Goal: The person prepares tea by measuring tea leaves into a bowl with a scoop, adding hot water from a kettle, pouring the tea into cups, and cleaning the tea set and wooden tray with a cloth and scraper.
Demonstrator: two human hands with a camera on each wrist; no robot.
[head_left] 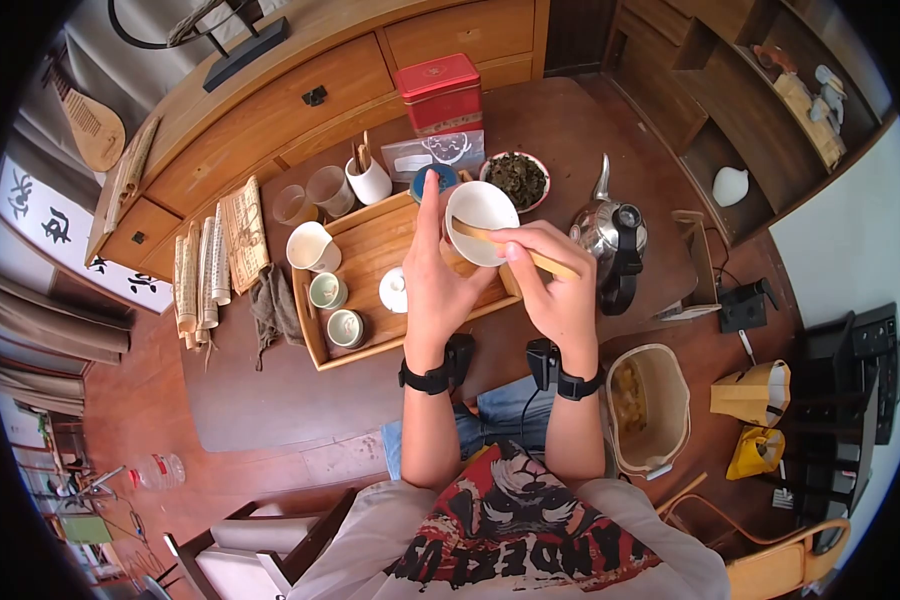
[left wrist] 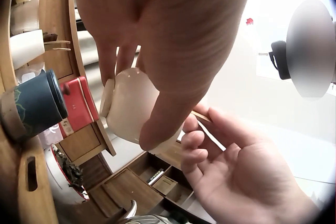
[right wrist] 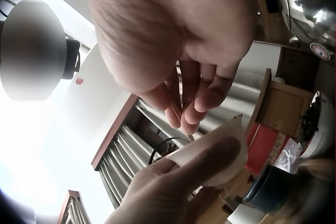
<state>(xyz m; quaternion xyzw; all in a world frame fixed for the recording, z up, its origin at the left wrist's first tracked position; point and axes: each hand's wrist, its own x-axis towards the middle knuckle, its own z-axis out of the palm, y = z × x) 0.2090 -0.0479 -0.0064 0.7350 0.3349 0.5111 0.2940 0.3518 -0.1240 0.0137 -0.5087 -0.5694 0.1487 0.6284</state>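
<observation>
My left hand (head_left: pixel 438 275) holds a white gaiwan bowl (head_left: pixel 492 207) above the tray, thumb and fingers around its side. In the left wrist view, the bowl (left wrist: pixel 128 103) is tipped sideways with its foot to the left. My right hand (head_left: pixel 557 285) pinches a bamboo tea scoop (head_left: pixel 552 264), whose far end reaches inside the bowl. In the right wrist view, my right fingertips (right wrist: pixel 190 124) stand just above the bowl's rim. A white lid (head_left: pixel 393 290) lies on the wooden tray (head_left: pixel 365 270) below. Behind the bowl are a dark blue canister (head_left: pixel 432 180) and a dish of dark tea leaves (head_left: pixel 518 183).
Small cups (head_left: pixel 346 328) and a white pitcher (head_left: pixel 313 247) stand at the tray's left. A steel kettle (head_left: pixel 606 228) is on the right, a red tin (head_left: pixel 440 90) at the back. A grey cloth (head_left: pixel 276 308) lies left; a bin (head_left: pixel 649 410) stands on the floor.
</observation>
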